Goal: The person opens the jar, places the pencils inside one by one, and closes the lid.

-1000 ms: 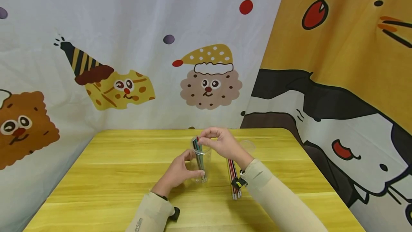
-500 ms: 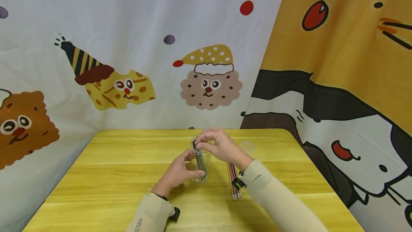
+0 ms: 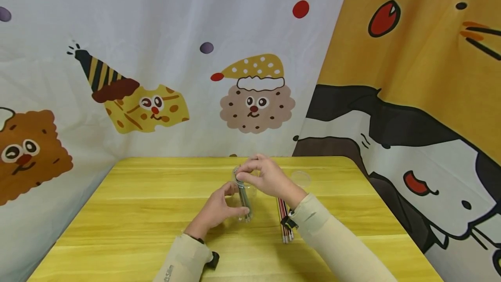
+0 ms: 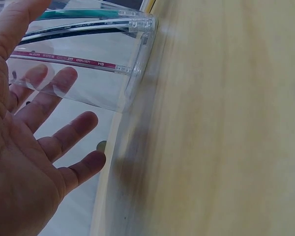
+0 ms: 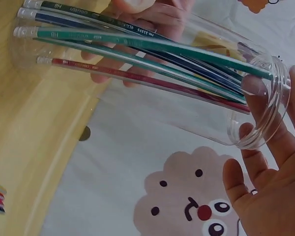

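Note:
A clear plastic jar (image 5: pixel 187 125) stands upright on the table with several pencils (image 5: pixel 152 73) inside, green, dark and red, their white-capped ends at the bottom. My left hand (image 3: pixel 215 210) holds the jar from the left. In the left wrist view its thumb lies across the near wall, and its other fingers spread behind and below. At the jar's mouth is my right hand (image 3: pixel 266 177). The right wrist view shows one fingertip (image 5: pixel 255 86) inside the rim by the upper pencil ends, with the thumb outside and apart from it.
To the right of the jar, a bundle of red, black and yellow striped pencils (image 3: pixel 285 225) lies partly under my right wrist. Behind it lies a clear round lid (image 3: pixel 300 179). Cartoon-printed curtains (image 3: pixel 164 34) hang behind the wooden table (image 3: pixel 137 229).
The pencil ends that stuck out above the jar's rim have sunk lower into it. My right hand has shifted slightly left and down over the mouth. My left hand has stayed in place.

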`<state>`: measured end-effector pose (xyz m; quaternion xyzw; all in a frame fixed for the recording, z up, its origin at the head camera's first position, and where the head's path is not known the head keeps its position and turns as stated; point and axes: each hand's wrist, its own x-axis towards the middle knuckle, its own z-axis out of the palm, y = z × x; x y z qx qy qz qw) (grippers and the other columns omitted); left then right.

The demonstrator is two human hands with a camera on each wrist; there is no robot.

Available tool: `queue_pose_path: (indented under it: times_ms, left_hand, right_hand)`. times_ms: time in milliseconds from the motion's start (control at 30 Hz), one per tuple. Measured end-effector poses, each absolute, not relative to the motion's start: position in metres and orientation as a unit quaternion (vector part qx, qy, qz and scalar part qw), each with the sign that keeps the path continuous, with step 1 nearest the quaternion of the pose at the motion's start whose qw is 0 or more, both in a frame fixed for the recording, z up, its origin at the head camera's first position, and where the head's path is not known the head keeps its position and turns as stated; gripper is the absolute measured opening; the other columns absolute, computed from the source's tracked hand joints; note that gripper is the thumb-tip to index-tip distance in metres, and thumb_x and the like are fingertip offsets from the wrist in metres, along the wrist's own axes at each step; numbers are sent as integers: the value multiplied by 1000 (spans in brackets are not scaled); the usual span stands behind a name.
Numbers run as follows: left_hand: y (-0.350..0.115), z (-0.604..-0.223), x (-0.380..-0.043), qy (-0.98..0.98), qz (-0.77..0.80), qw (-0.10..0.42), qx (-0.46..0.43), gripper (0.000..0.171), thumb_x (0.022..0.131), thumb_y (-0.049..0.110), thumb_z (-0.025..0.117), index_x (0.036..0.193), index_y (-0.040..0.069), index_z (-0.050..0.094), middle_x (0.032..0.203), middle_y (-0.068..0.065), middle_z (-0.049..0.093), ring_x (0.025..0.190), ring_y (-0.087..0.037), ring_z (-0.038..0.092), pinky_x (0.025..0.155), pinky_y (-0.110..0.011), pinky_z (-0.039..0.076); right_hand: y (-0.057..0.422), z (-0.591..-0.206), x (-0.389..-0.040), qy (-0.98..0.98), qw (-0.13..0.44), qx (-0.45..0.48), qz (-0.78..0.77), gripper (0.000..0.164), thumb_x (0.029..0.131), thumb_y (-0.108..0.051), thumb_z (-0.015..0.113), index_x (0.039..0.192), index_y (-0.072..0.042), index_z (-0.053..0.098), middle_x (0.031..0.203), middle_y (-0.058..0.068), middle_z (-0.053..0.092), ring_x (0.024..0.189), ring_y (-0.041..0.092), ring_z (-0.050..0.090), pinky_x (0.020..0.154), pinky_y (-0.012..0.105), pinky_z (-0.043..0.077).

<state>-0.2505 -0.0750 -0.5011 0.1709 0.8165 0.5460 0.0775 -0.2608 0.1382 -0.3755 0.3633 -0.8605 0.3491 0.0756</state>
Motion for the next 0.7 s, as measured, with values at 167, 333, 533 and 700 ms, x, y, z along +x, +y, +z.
queue_pose_path:
  times_ms: [167,333,533,700]
  left_hand:
    - [-75,-501,-251,816,547,84,166,75,85,47,91,149,32,55,151,-6,59,149,-39,47,114,-69,44]
    - [-75,-500,-250,815,548,86,164,82,85,48,91,154,32,51,155,-10,56,149,-40,46,114,-69,44]
    - [-76,-500,-250,816,547,86,163,80,85,47,91,153,34,51,155,-10,56,150,-40,46,113,-69,45]
    - [-76,-500,-249,816,548,86,164,78,86,46,91,153,33,52,155,-10,56,149,-40,46,114,-69,44]
  right_hand:
    - [138,-376,-260,-867,90,392,295,18,104,-34,71,111,-24,84,112,-6,78,116,17,64,91,38,58]
    - [138,-377,-261,-870,83,391,288,21,105,-36,69,115,-24,84,113,-8,79,118,16,63,96,40,57]
    - [138,-377,-260,-870,74,388,295,24,106,-36,69,117,-21,84,113,-8,79,118,17,63,99,43,55]
    - [138,-378,-260,-864,73,395,304,25,106,-34,69,120,-19,83,116,-8,80,118,16,64,102,44,55]
